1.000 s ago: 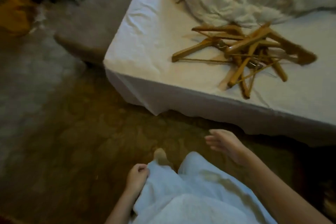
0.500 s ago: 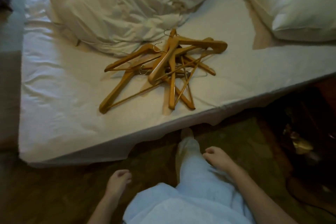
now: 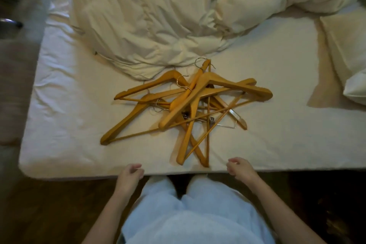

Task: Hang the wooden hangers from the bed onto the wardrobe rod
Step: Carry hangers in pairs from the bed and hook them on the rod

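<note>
A tangled pile of several wooden hangers [image 3: 195, 93] with metal hooks lies on the white sheet of the bed [image 3: 65, 117], near its front edge. My left hand [image 3: 129, 174] hovers at the bed's edge, left of the pile, fingers loosely curled and holding nothing. My right hand [image 3: 239, 168] is at the edge just right of the pile's nearest tips, also loosely curled and holding nothing. Neither hand touches a hanger. The wardrobe rod is not in view.
A crumpled white duvet [image 3: 168, 16] lies just behind the pile. A pillow [image 3: 348, 53] sits at the right. A dark floor [image 3: 49, 214] runs along the bed's front edge, with something pale and blurred at the left.
I have stepped up to the bed, so the hanger pile is now straight ahead and much closer. Both hands have risen from beside my legs to the bed's edge.
</note>
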